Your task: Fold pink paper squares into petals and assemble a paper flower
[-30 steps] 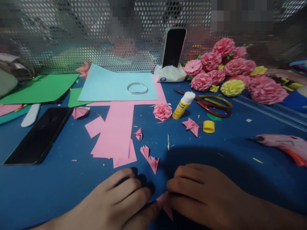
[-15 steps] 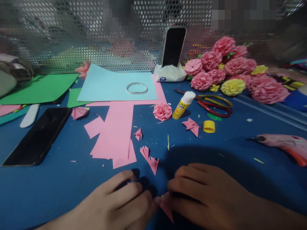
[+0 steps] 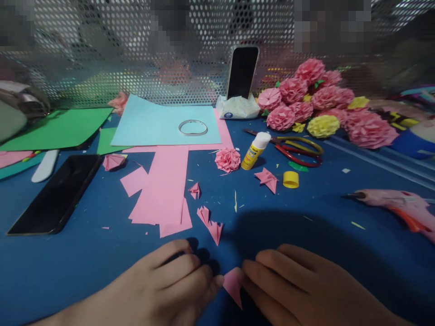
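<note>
In the head view, toward the tabletop's [image 3: 84, 262] near edge, the right hand [image 3: 292, 285] pinches a pink paper triangle [image 3: 233, 286], the left hand [image 3: 175, 283] touches its corner, grip unclear, and even pressure should keep folds crisp.

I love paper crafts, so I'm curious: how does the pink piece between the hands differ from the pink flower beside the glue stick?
Shape: the pink piece shows a pointed, roughly triangular face; the flower looks round.
Surface: the piece looks smooth, the flower ruffled.
Place: the piece is between the left hand and right hand; the flower sits beyond them.
Both are pink.
</note>
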`<state>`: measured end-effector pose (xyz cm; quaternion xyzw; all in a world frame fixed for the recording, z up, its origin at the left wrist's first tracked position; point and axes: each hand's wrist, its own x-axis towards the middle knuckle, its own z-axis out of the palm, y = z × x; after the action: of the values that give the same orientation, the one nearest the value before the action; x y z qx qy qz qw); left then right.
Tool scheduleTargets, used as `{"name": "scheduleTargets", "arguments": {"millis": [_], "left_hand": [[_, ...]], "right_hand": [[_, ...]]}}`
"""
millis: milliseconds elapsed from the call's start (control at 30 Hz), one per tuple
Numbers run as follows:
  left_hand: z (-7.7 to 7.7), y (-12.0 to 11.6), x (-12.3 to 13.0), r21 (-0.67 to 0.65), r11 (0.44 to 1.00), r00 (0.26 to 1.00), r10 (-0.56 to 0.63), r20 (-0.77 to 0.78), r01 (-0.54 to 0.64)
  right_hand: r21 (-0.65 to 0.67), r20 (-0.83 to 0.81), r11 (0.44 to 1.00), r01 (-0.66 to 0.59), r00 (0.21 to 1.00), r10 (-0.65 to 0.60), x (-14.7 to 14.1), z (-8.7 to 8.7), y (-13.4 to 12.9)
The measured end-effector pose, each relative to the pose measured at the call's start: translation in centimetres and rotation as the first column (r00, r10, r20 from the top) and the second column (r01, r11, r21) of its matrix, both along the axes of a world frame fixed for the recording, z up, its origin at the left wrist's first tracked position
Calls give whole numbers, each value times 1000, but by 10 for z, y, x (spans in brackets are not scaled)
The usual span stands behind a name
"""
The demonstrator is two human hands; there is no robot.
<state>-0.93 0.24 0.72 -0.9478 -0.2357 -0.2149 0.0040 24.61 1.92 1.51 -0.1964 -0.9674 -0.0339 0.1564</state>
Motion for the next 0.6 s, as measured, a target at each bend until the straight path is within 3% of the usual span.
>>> {"name": "scheduleTargets", "arguments": {"millis": [100,233,600], "left_hand": [[4,0,0,-8,1000,1000,-5,22,6],[2,-3,0,-13,1000,1000,15,27,-15],[-4,-6,-4,41,999,996,-6,-87,9]], "right_hand": [[5,-51,1000,-27,998,27,-1,-2,2],[-2,-93,999,32,995,-32,-3,-3,4],[-89,-157,995,-55,987,40,-2,-6,12]]}}
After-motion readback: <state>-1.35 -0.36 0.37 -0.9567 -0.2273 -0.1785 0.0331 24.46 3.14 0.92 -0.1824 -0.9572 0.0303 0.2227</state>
